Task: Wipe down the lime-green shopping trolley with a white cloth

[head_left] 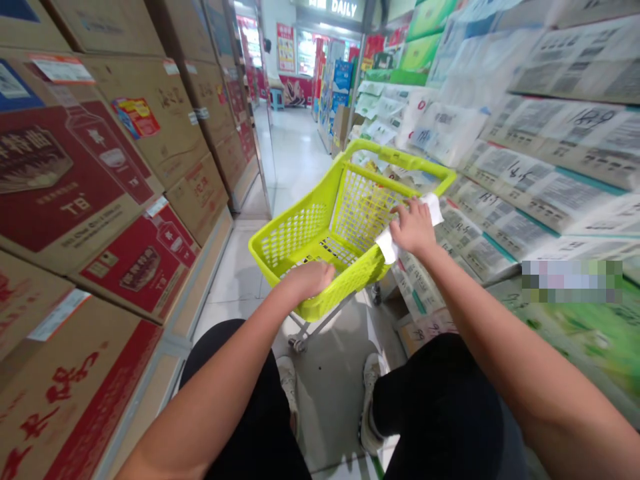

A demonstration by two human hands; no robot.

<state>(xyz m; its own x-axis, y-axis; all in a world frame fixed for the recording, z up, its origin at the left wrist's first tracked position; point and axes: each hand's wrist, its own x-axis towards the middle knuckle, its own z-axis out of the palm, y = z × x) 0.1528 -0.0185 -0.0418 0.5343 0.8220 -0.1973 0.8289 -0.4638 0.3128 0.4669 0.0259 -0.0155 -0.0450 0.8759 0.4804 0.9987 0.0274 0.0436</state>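
Note:
A lime-green plastic shopping basket on wheels stands in the aisle in front of my knees. My left hand is closed over its near rim, fingers curled round the edge. My right hand rests on the basket's right rim and presses a white cloth against it; the fingers lie curved over the cloth. The basket looks empty inside. My legs in black trousers and light shoes show below.
Stacked cardboard cartons, some with red printing, line the left side. Shelves of wrapped paper packs fill the right. The tiled aisle runs ahead toward a lit shop area with red displays.

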